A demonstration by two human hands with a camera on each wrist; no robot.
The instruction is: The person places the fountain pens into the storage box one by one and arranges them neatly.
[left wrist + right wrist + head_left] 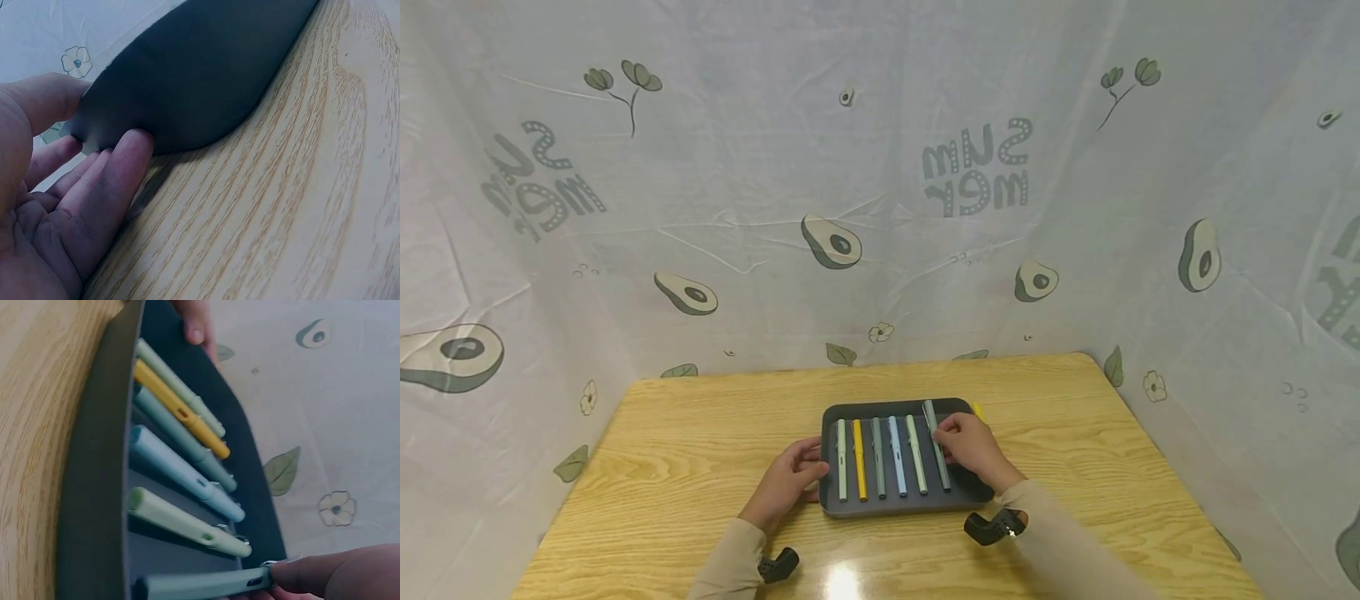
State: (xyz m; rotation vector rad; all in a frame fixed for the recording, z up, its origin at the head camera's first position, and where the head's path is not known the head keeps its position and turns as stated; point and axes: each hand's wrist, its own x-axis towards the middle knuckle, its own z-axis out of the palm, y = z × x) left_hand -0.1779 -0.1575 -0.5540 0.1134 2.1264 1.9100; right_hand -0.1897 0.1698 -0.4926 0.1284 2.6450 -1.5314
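Observation:
A dark shallow tray [891, 506] lies on the table with several pens in a row. Its left edge is gripped by my left hand [787, 482]; in the left wrist view the fingers [134, 153] lie against the outer wall. My right hand [973, 448] pinches a grey-green pen [941, 458] near its capped upper end, at the right of the row. This pen leans slightly left at the top. To its left lie a pale green pen [917, 454], a light blue pen [897, 454], a teal pen [878, 458], a yellow pen [859, 458] and another pale green pen [842, 458].
The wooden table [700, 450] extends around the tray on every side. A small yellow object [978, 411] shows just past the tray's upper right corner, partly hidden by the right hand. A printed white curtain [880, 167] hangs behind the table and at both sides.

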